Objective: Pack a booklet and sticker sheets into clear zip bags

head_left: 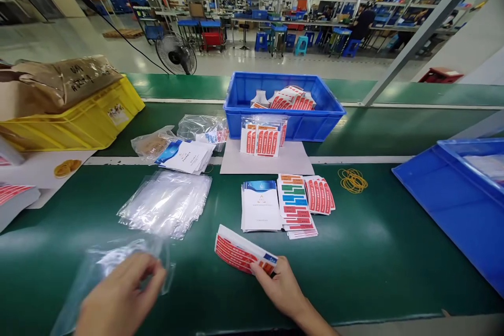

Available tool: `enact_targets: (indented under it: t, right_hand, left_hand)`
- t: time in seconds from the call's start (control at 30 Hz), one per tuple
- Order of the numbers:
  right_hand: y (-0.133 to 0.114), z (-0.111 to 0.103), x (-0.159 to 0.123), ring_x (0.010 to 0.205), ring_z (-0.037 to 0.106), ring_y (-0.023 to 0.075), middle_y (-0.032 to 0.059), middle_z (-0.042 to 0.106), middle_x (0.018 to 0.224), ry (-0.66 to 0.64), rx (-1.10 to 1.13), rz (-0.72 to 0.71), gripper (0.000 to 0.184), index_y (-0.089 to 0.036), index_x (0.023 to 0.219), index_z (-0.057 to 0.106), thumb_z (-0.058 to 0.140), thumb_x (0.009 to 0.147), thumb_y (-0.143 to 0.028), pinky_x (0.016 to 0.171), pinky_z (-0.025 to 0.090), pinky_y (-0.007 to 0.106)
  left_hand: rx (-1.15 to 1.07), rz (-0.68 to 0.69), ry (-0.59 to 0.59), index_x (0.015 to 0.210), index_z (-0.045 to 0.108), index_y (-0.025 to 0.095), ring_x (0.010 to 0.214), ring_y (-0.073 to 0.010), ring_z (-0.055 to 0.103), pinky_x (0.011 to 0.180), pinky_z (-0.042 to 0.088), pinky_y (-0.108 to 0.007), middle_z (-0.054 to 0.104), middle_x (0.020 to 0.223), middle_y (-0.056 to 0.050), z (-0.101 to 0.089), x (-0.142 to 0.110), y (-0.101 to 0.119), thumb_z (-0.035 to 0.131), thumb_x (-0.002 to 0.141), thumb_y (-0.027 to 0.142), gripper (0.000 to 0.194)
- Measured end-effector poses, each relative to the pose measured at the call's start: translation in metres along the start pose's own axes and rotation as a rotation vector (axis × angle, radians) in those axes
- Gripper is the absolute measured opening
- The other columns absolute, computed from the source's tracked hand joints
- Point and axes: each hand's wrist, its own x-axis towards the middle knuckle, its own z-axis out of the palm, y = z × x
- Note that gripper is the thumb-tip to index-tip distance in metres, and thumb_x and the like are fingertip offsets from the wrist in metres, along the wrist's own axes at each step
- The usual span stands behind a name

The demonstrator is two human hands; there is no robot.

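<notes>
My left hand (122,294), smeared by motion, has its fingers curled in a pinch on a clear plastic bag (98,268) at the lower left. My right hand (281,286) grips a small bundle of red-striped label sheets (244,252) by its right end, held tilted above the green table. Behind it lie a stack of blue-and-white booklets (260,207), a fanned stack of multicoloured label sheets (295,202) and a fan of red label sheets (318,195). A pile of clear plastic bags (169,202) rests beyond my left hand.
A blue bin (283,121) with packed labels stands at the back; filled bags (264,139) lean on its front. More booklets (187,156) lie left of it. Yellow rubber bands (353,181) lie right. A yellow crate (79,126) and another blue bin (452,194) flank the table.
</notes>
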Motion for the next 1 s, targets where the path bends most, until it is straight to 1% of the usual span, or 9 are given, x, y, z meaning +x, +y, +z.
enact_targets:
  t: [0.07,0.13,0.2,0.3,0.43,0.6,0.87,1.0]
  right_hand:
    - [-0.007,-0.001,-0.005,0.083,0.068,0.0252,0.007,0.073,0.086,0.029,0.229,0.072,0.031,-0.015,0.095,0.072,0.059,0.086,-0.041,0.079,0.053,0.035]
    - [-0.012,-0.002,-0.011,0.081,0.068,0.0242,0.0079,0.073,0.089,0.032,0.378,0.128,0.032,-0.015,0.098,0.072,0.063,0.083,-0.043,0.078,0.054,0.035]
    - [-0.012,-0.001,-0.016,0.077,0.068,0.0234,0.0087,0.073,0.087,0.036,0.419,0.165,0.034,-0.014,0.096,0.072,0.065,0.082,-0.044,0.075,0.054,0.035]
    - [-0.003,0.004,-0.023,0.073,0.067,0.023,0.0097,0.073,0.084,0.024,0.42,0.222,0.039,-0.012,0.095,0.072,0.066,0.081,-0.047,0.072,0.053,0.034]
    - [0.011,0.01,-0.031,0.068,0.067,0.0223,0.0102,0.073,0.08,-0.022,0.449,0.294,0.045,-0.01,0.094,0.072,0.068,0.077,-0.052,0.068,0.053,0.034]
    - [0.02,0.01,-0.034,0.068,0.067,0.022,0.0094,0.073,0.08,-0.068,0.523,0.317,0.049,-0.011,0.096,0.072,0.069,0.074,-0.055,0.07,0.053,0.035]
    - [0.018,0.006,-0.028,0.077,0.068,0.0246,0.011,0.072,0.086,-0.11,0.533,0.349,0.058,-0.01,0.098,0.071,0.072,0.067,-0.06,0.079,0.052,0.041]
    - [0.014,0.005,-0.025,0.079,0.068,0.0249,0.0103,0.072,0.088,-0.134,0.584,0.35,0.056,-0.011,0.101,0.07,0.074,0.067,-0.056,0.082,0.051,0.043]
  left_hand:
    - [-0.038,0.107,-0.09,0.063,0.05,0.023,0.052,-0.0106,0.054,0.053,0.038,-0.022,0.055,0.058,0.005,0.026,-0.003,0.016,0.05,0.08,0.029,0.019]
    - [-0.068,0.116,-0.137,0.063,0.046,0.023,0.052,-0.0103,0.053,0.053,0.039,-0.022,0.053,0.057,0.006,0.049,-0.011,0.03,0.048,0.083,0.026,0.02]
    - [-0.099,0.074,-0.174,0.063,0.044,0.023,0.051,-0.0102,0.052,0.051,0.038,-0.022,0.052,0.057,0.006,0.065,-0.019,0.043,0.046,0.084,0.025,0.021]
    - [-0.16,0.024,-0.206,0.062,0.043,0.023,0.051,-0.0103,0.052,0.051,0.038,-0.022,0.052,0.057,0.006,0.079,-0.028,0.059,0.046,0.085,0.025,0.023]
    - [-0.178,0.022,-0.23,0.062,0.04,0.023,0.053,-0.0109,0.053,0.05,0.039,-0.022,0.052,0.059,0.005,0.088,-0.031,0.07,0.047,0.084,0.025,0.023]
    - [-0.17,0.067,-0.263,0.064,0.04,0.023,0.053,-0.0116,0.054,0.05,0.039,-0.023,0.052,0.059,0.005,0.097,-0.036,0.07,0.046,0.084,0.02,0.021]
    - [-0.211,0.137,-0.243,0.067,0.041,0.022,0.058,-0.0123,0.054,0.056,0.04,-0.025,0.052,0.063,0.004,0.104,-0.042,0.068,0.044,0.087,0.02,0.02]
    - [-0.218,0.149,-0.223,0.069,0.042,0.022,0.059,-0.0129,0.053,0.057,0.04,-0.025,0.052,0.064,0.003,0.101,-0.04,0.064,0.044,0.088,0.019,0.019]
